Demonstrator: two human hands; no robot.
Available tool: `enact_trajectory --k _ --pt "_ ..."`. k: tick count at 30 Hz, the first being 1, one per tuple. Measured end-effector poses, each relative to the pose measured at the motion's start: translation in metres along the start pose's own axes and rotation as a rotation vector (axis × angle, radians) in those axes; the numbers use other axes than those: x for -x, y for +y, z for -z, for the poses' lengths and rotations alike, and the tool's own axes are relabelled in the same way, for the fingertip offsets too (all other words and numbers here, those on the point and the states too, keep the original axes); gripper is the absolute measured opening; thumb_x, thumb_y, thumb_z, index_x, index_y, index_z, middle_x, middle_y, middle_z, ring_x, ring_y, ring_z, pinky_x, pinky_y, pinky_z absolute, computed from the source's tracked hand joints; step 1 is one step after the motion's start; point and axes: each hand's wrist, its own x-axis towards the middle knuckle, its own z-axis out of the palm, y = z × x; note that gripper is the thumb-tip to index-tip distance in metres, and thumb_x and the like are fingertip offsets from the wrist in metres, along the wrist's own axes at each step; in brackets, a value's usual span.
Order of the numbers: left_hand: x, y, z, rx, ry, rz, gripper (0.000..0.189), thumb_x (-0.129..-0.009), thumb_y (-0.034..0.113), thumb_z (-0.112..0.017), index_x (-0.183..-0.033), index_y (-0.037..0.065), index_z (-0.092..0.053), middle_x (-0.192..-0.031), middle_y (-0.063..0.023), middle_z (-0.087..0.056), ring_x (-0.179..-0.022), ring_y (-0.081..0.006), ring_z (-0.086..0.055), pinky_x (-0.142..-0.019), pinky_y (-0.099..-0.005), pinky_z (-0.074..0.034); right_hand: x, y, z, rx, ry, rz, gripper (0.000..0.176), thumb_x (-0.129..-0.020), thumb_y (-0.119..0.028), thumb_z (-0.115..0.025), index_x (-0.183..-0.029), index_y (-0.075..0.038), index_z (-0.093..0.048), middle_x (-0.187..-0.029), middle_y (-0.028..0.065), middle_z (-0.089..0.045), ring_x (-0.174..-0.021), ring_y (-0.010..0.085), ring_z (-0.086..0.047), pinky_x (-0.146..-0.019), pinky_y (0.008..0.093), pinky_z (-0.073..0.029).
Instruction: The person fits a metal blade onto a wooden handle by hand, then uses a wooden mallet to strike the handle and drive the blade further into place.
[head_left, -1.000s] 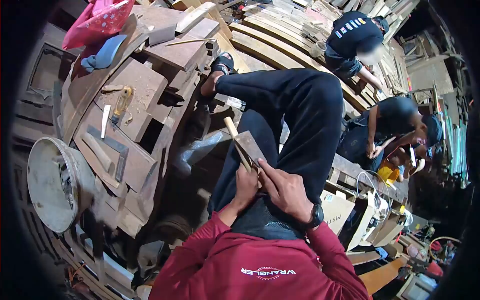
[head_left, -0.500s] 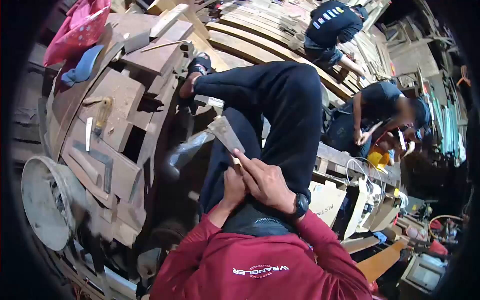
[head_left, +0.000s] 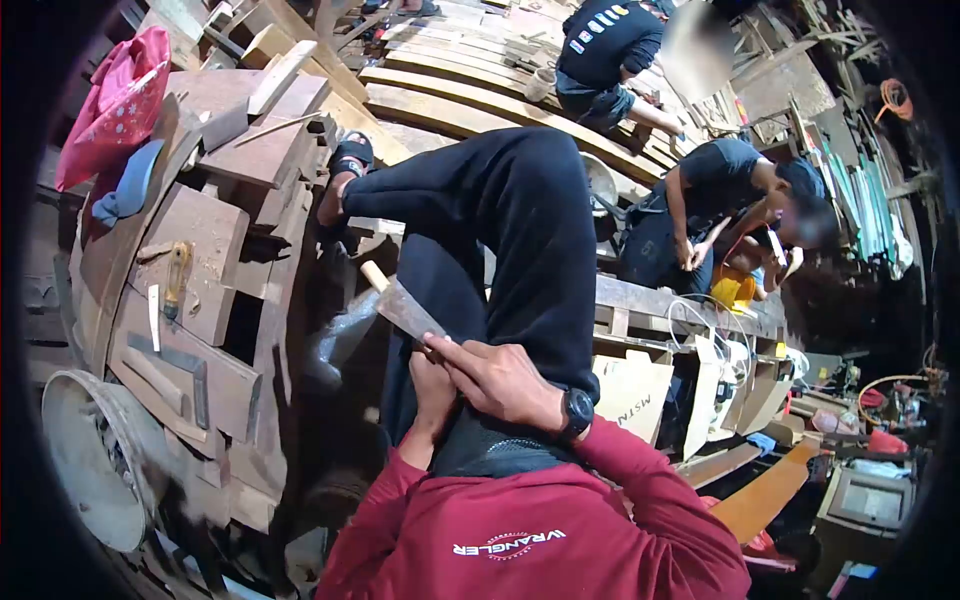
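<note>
A flat, tapered metal blade point(head_left: 408, 312) lies slantwise over my thigh, its narrower end toward me. Beyond its wider end sticks out a pale, round wooden piece point(head_left: 374, 275). My right hand point(head_left: 510, 382), with a black watch on the wrist, is closed at the narrow end, its index fingertip resting on the metal. Tucked against it, my left hand point(head_left: 433, 385) is curled just below that end; what its fingers hold is hidden. Both hands are close over my lap.
At left, a wooden bench point(head_left: 205, 225) carries a wooden-handled tool point(head_left: 178, 278), a metal square point(head_left: 200, 390) and a pale strip point(head_left: 154, 318). A round metal pan point(head_left: 95, 460) stands below. Two people point(head_left: 612, 60) point(head_left: 725, 215) sit beyond, near long planks point(head_left: 450, 85).
The blade and both hands appear lower and further left as the view shifts. The pale wooden piece now shows clearly past the blade's far end; earlier, pale wood showed near my fingers.
</note>
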Motion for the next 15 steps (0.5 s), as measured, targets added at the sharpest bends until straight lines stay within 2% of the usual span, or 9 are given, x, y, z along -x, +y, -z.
enact_trajectory --k 2,4,6,8,9,12,13,14,15 --pt "0.009 0.031 -0.008 -0.217 -0.065 -0.246 0.019 -0.098 0.018 -0.064 -0.094 0.0 -0.058 -0.08 -0.0087 -0.063 -0.074 -0.0176 -0.06 -0.065 -0.0374 -0.049 -0.002 -0.005 0.0 -0.001 0.016 -0.024 0.057 -0.097 -0.013 -0.062 -0.153 -0.013 -0.048 -0.079 0.0122 -0.058 -0.064 0.0327 -0.063 -0.057 0.0426 -0.051" --pt "0.01 0.051 -0.015 -0.347 -0.051 -0.283 0.021 -0.098 0.019 -0.066 -0.096 -0.001 -0.058 -0.08 -0.0116 -0.064 -0.075 -0.0213 -0.063 -0.065 -0.0384 -0.049 -0.008 -0.006 0.002 0.01 0.061 -0.034 0.058 -0.097 -0.013 -0.061 -0.154 -0.013 -0.046 -0.08 0.0127 -0.059 -0.064 0.0328 -0.063 -0.057 0.043 -0.051" --pt "0.005 0.049 -0.014 -0.324 -0.014 -0.232 0.024 -0.097 0.02 -0.067 -0.101 -0.001 -0.058 -0.082 -0.0147 -0.065 -0.076 -0.0261 -0.066 -0.066 -0.0399 -0.05 -0.011 -0.005 0.003 0.034 0.069 -0.048 0.06 -0.097 -0.013 -0.061 -0.155 -0.014 -0.044 -0.081 0.0131 -0.06 -0.064 0.0329 -0.063 -0.057 0.0432 -0.051" --pt "-0.002 0.011 -0.003 -0.142 0.044 -0.074 0.028 -0.096 0.021 -0.068 -0.107 -0.002 -0.057 -0.085 -0.0179 -0.065 -0.079 -0.0322 -0.069 -0.066 -0.0418 -0.05 -0.003 -0.002 0.0 -0.003 0.024 -0.028 0.058 -0.098 -0.013 -0.061 -0.154 -0.014 -0.045 -0.083 0.0146 -0.061 -0.065 0.033 -0.064 -0.056 0.0431 -0.051" --pt "-0.003 0.004 -0.001 -0.063 0.024 0.066 0.038 -0.093 0.024 -0.072 -0.115 -0.002 -0.053 -0.089 -0.024 -0.065 -0.085 -0.0427 -0.069 -0.067 -0.0446 -0.051 -0.001 -0.003 0.0 -0.02 0.007 -0.024 0.057 -0.098 -0.013 -0.06 -0.153 -0.014 -0.046 -0.084 0.0148 -0.061 -0.065 0.033 -0.064 -0.056 0.043 -0.051" --pt "0.009 0.003 0.001 -0.501 -0.131 -0.385 0.044 -0.091 0.024 -0.074 -0.119 -0.002 -0.052 -0.087 -0.0268 -0.065 -0.087 -0.0471 -0.068 -0.067 -0.0456 -0.051 -0.007 -0.004 -0.003 -0.002 0.04 0.002 0.053 -0.098 -0.013 -0.06 -0.15 -0.011 -0.049 -0.086 0.0155 -0.063 -0.067 0.0332 -0.065 -0.057 0.0426 -0.051" --pt "0.01 0.026 -0.003 -0.4 -0.192 -0.268 0.049 -0.089 0.025 -0.076 -0.121 -0.002 -0.051 -0.086 -0.0288 -0.066 -0.087 -0.0499 -0.066 -0.065 -0.0464 -0.05 -0.013 -0.007 0.002 0.022 0.031 -0.016 0.053 -0.098 -0.014 -0.06 -0.15 -0.011 -0.05 -0.087 0.0155 -0.063 -0.067 0.0333 -0.065 -0.057 0.0425 -0.052" --pt "0.008 0.025 -0.007 -0.463 -0.1 -0.405 0.038 -0.09 0.022 -0.074 -0.114 -0.002 -0.056 -0.079 -0.0235 -0.067 -0.075 -0.0404 -0.069 -0.062 -0.0446 -0.048 -0.017 -0.009 0.005 0.045 0.025 -0.032 0.052 -0.098 -0.014 -0.06 -0.15 -0.01 -0.05 -0.087 0.0154 -0.063 -0.068 0.0333 -0.066 -0.057 0.0423 -0.052" --pt "0.005 0.024 -0.007 -0.307 -0.075 -0.275 0.029 -0.092 0.02 -0.072 -0.106 -0.001 -0.058 -0.077 -0.0184 -0.065 -0.071 -0.032 -0.065 -0.061 -0.0426 -0.047 -0.016 -0.012 0.008 0.06 0.004 -0.035 0.051 -0.098 -0.013 -0.061 -0.148 -0.009 -0.052 -0.089 0.0152 -0.064 -0.069 0.0334 -0.067 -0.057 0.0417 -0.052"
